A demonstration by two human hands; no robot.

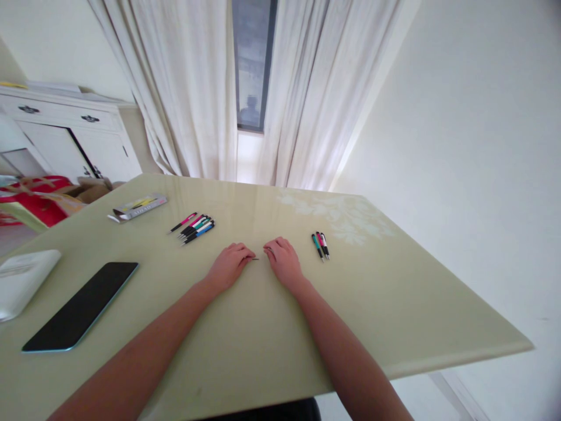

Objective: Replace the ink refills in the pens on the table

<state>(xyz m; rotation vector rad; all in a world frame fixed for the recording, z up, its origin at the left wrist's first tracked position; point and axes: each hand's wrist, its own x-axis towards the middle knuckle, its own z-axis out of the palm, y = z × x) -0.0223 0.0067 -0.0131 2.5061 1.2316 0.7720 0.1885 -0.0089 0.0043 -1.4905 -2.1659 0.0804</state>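
Both my hands rest on the pale green table (pixel 263 327), close together near its middle. My left hand (pixel 229 264) is curled, its fingertips pinching a small thin dark piece (pixel 256 258) that pokes out toward the right. My right hand (pixel 283 260) is curled too, fingertips closed just beside that piece; what it holds, if anything, is hidden. A bunch of several pens (pixel 196 227) lies to the upper left of my left hand. Three pens (pixel 320 245) lie side by side just right of my right hand.
A dark tablet (pixel 83 304) lies flat at the left, with a white object (pixel 20 279) at the left edge. A flat pen box (pixel 137 207) sits at the far left of the table. Curtains, a window and a white cabinet (pixel 61 131) stand behind.
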